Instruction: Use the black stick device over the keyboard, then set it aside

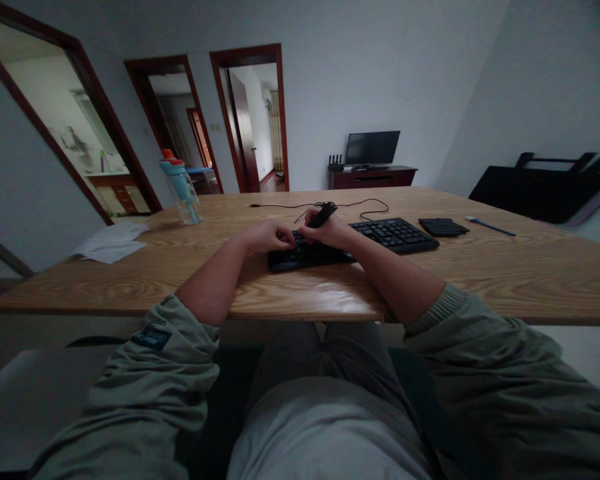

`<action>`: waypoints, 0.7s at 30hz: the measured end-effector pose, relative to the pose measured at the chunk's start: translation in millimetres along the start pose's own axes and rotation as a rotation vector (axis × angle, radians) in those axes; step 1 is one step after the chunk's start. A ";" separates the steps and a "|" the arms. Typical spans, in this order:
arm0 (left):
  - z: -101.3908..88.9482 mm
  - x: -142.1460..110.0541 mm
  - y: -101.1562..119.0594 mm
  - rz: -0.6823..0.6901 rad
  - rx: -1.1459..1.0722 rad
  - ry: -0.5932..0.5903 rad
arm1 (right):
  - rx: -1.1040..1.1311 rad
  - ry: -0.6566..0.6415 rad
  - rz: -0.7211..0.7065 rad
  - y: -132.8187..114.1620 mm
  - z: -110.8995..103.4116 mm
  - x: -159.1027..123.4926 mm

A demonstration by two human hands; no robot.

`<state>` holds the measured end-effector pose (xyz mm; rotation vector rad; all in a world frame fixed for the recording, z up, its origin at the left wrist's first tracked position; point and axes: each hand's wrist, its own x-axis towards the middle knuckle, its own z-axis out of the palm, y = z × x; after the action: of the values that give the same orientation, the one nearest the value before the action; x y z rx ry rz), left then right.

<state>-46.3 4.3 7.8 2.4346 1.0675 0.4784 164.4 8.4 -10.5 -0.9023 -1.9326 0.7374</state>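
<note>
A black keyboard (395, 235) lies on the wooden table in front of me, crossed by my right forearm. My right hand (327, 230) is closed around a thick black tool (323, 215), its upper end sticking out above the fist. The tool's lower end is hidden by the hand, so its kind is unclear. At the keyboard's left end, my left hand (270, 237) rests with curled fingers close together, touching the keys. Whatever may be between those fingertips is too small to make out. A black cable (375, 203) winds behind the keyboard.
Right of the keyboard lies a patch of loose black keycaps (443, 227), then a blue toothbrush (490, 225). White tissues (113, 241) and a clear bottle with a blue and red lid (183, 190) are at the left. The wooden table's (300, 297) front edge runs below my forearms.
</note>
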 end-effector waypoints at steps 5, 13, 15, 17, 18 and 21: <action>0.6 1.6 -1.8 -0.024 0.044 0.048 | -0.171 -0.018 -0.077 -4.7 -5.6 3.0; 2.3 1.4 0.6 -0.045 0.088 0.097 | -0.208 -0.077 -0.071 -13.9 -9.4 5.2; 1.5 1.8 -0.6 -0.039 0.092 0.090 | -0.195 -0.061 -0.041 -15.6 -6.3 7.3; 0.3 2.3 -2.9 -0.036 0.091 0.093 | -0.190 -0.015 -0.025 -17.0 -1.3 10.1; -0.3 2.6 -4.2 -0.039 0.090 0.098 | -0.189 0.017 -0.024 -17.5 1.9 11.7; -1.6 2.9 -6.7 -0.051 0.102 0.101 | -0.144 0.074 -0.009 -18.1 14.0 15.6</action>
<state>-49.3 11.0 6.1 2.4872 1.2212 0.5480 140.8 8.7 4.0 -0.9943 -1.9413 0.5566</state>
